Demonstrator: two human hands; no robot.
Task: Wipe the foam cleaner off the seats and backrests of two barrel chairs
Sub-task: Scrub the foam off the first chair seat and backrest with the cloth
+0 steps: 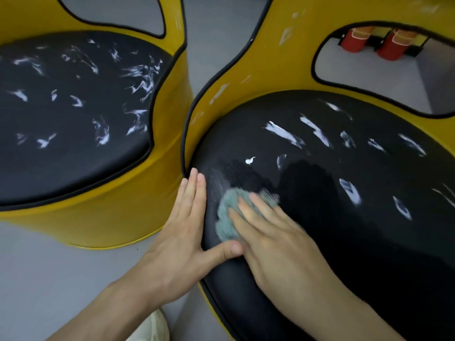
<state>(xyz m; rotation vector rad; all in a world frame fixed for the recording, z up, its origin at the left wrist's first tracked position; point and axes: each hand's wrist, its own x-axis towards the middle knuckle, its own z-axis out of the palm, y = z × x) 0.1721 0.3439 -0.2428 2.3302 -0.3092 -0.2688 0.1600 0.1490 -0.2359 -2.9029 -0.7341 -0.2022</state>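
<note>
- Yellow steel with black piping makes up the right barrel chair (246, 57), nearest the camera; its black seat (357, 254) fills the lower right of the view.
- The left barrel chair (110, 217), also yellow, stands just beside it on the grey floor (49, 279), and its black cushion (73, 163) is smeared all over.
- The left grip (182, 230), a bare hand, lies open and flat against the near seat's left edge, with its thumb on top.
- The right grip (275, 239), motion-blurred, presses straight fingers onto a grey-green cloth (225, 217) at the seat's front left.
- White foam streaks (283, 132) remain across the back and right of that seat, and fainter marks show on the backrest.
- Two red cylinders (391, 48) show through the backrest cut-out.
- A pale shoe (152, 326) is at the bottom edge.
</note>
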